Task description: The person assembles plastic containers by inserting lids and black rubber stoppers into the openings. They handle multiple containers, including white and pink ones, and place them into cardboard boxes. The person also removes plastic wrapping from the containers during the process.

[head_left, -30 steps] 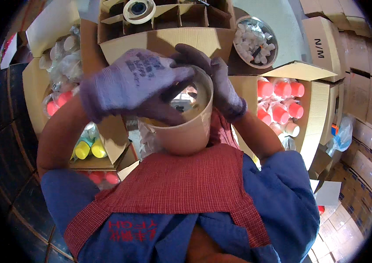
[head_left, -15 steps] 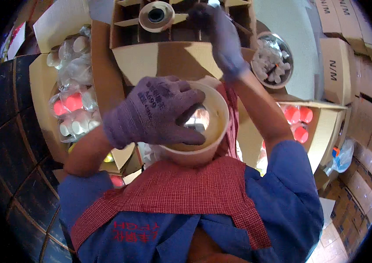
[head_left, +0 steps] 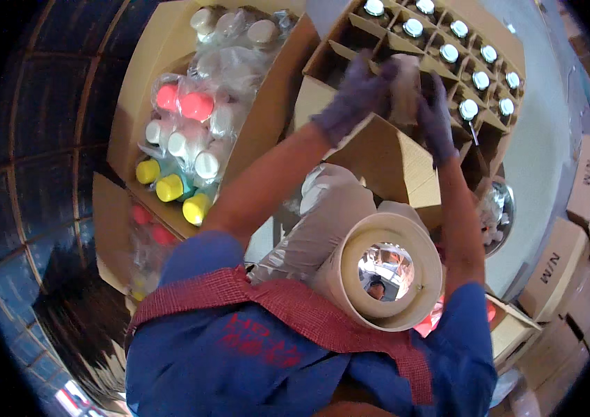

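Head view, both gloved hands up at divided box (head_left: pixel 406 167), left hand (head_left: pixel 354 94) and right hand (head_left: pixel 436 115) clamped together on pale wrapped item (head_left: pixel 405 87) above compartments, cream tub (head_left: pixel 385 278) against red apron (head_left: pixel 295 306), capped bottles (head_left: pixel 184 153) in carton left.

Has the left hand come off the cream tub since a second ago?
Yes. The left hand has left the cream tub, which stays at the apron, and reached forward to the divided carton, beside the right hand.
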Demonstrator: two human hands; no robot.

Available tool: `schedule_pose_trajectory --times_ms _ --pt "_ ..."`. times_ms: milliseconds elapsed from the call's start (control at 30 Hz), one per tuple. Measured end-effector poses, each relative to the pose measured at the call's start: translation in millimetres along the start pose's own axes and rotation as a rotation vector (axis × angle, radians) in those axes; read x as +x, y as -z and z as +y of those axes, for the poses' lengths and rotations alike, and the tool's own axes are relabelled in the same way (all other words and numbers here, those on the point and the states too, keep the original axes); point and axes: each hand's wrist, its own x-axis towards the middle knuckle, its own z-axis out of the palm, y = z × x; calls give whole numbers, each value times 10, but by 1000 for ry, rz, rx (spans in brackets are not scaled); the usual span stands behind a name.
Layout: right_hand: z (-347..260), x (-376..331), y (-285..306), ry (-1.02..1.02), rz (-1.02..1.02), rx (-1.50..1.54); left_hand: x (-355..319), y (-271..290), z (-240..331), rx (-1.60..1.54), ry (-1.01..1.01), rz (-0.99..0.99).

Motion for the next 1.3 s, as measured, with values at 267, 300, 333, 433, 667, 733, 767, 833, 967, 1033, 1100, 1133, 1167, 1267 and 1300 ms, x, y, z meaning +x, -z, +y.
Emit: schedule_pose_trajectory --times_ms 267,300,333,433,667,733,767,833,967,1033,1100,1133,1167,1267,1300 --pt "-758 -870 1464 -130 -71 722 -528 -202 804 1116 -1118 -143" --pt "-874 -928 1483 -111 -58 701 -564 -276 883 982 -1064 -73" --pt "-1038 -1105 1421 -89 -58 655 -679 -376 1063 841 -1011 -3" --pt "-1513 -1477 1041 19 -86 480 -1386 -1010 1477 821 -1132 -3" --pt "-2111 -1732 1102 97 -22 456 -1663 -654 1796 164 -989 -74" --pt "-2152 -1732 868 135 -29 396 -1640 -771 1739 773 -1328 -52" --pt "-2192 -1764 923 132 -21 401 -1584 -849 1688 990 -1522 -30" --pt "-2308 -1862 1217 103 -11 495 -1662 -635 1785 1069 -1646 -270" --pt "-2232 -1935 1177 131 -5 485 -1873 -548 1866 864 -1341 -312" --pt "-2151 -1836 1031 177 60 275 -1636 -737 1755 1025 -1575 -347" --pt "-2188 -1868 1231 84 11 378 -1602 -663 1765 1119 -1718 -401" --pt "-2221 -1849 1385 5 -38 491 -1649 -568 1790 1157 -1764 -429" --pt "-2243 -1891 1483 -39 -98 554 -1691 -511 1773 1162 -1554 -403" --pt "-2299 -1965 1217 78 -215 210 -1609 -650 1733 997 -1286 -453" --pt "-2326 -1972 1184 130 -250 98 -1659 -653 1705 856 -1090 -511"
